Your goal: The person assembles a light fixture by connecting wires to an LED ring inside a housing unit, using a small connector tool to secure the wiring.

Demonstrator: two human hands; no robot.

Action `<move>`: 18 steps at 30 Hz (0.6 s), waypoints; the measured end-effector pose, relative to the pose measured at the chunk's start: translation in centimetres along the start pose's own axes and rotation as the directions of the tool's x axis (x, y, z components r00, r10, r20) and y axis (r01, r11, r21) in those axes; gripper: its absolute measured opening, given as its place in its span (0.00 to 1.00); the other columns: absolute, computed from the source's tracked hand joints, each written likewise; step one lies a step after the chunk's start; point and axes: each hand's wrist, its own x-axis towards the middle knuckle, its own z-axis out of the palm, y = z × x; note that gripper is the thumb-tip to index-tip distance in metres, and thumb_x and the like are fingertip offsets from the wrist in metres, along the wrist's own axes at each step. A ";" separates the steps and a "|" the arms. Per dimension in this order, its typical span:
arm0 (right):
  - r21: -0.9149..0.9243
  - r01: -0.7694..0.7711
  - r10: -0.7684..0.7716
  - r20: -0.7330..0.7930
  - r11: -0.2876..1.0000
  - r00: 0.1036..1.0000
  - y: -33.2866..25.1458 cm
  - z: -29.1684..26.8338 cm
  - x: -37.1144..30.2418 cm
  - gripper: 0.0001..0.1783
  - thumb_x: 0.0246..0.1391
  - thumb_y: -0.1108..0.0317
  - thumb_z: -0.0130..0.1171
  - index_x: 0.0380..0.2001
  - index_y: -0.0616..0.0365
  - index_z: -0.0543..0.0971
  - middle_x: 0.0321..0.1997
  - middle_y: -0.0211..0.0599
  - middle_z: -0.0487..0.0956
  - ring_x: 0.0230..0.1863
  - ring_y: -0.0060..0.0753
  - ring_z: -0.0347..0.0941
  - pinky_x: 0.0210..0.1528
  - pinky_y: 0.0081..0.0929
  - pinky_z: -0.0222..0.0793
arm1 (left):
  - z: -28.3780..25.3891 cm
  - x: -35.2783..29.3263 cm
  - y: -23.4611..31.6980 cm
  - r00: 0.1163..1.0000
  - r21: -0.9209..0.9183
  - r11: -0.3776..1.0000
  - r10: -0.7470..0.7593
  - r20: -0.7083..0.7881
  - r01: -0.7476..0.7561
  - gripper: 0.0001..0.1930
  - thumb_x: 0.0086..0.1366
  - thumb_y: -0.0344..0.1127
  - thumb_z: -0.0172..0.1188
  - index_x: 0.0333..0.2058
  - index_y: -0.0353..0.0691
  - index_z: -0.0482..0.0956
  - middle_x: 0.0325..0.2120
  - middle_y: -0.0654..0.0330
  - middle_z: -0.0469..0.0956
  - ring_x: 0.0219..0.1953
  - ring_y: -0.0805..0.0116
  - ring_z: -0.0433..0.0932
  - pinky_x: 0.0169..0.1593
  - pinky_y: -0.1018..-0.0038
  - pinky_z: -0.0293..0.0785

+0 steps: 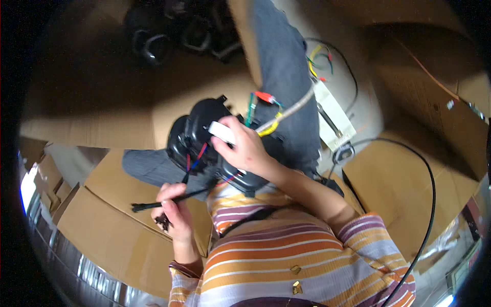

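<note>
In my lap lies a black glossy plastic housing with rounded lobes [204, 120], with red and blue wires [198, 159] coming from it. My right hand [244, 146] is closed around a small white block-shaped piece [222, 133] above the housing. Beside the housing, at lower left, my left hand [175, 207] grips a black sleeved cable [148, 205] whose end sticks out to the left. Small dark connectors [162, 221] hang below those fingers. Just past my right hand lie a red clip [264, 96] and yellow and green leads [271, 127].
A pale box with a dark handle [335, 116] stands right of my leg, joined to a grey cable [296, 106]. A black cord [433, 199] curves along the right. Open cardboard [102, 102] holds several black parts [197, 38] at the back; more cardboard [117, 215] lies left.
</note>
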 end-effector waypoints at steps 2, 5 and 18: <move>0.051 -0.029 0.027 0.025 0.998 0.999 0.1 -0.9 0.2 0.16 0.39 0.65 0.54 0.33 0.57 0.64 0.26 0.46 0.72 0.29 0.49 0.69 0.28 0.37 0.65 | -0.1 1.2 0.4 0.997 -0.059 0.997 0.049 0.060 -0.045 0.20 0.59 0.46 0.38 0.28 0.34 0.71 0.18 0.63 0.59 0.21 0.76 0.56 0.25 0.81 0.54; 0.009 0.020 -0.020 0.005 1.000 1.000 -1.0 -2.0 0.6 0.15 0.40 0.67 0.54 0.32 0.59 0.65 0.25 0.46 0.72 0.28 0.46 0.70 0.29 0.33 0.65 | 0.2 2.5 0.9 0.995 -0.224 0.970 0.098 -0.003 -0.096 0.20 0.59 0.47 0.37 0.30 0.35 0.71 0.18 0.65 0.57 0.20 0.76 0.56 0.25 0.82 0.53; 0.160 -0.035 0.050 -0.095 0.987 0.994 -8.4 -10.3 0.9 0.13 0.41 0.72 0.50 0.34 0.61 0.65 0.24 0.27 0.64 0.25 0.16 0.58 0.28 0.13 0.56 | -1.3 9.9 1.3 0.978 0.068 0.981 0.189 -0.086 -0.184 0.13 0.58 0.33 0.41 0.32 0.30 0.72 0.16 0.63 0.65 0.20 0.78 0.62 0.25 0.83 0.57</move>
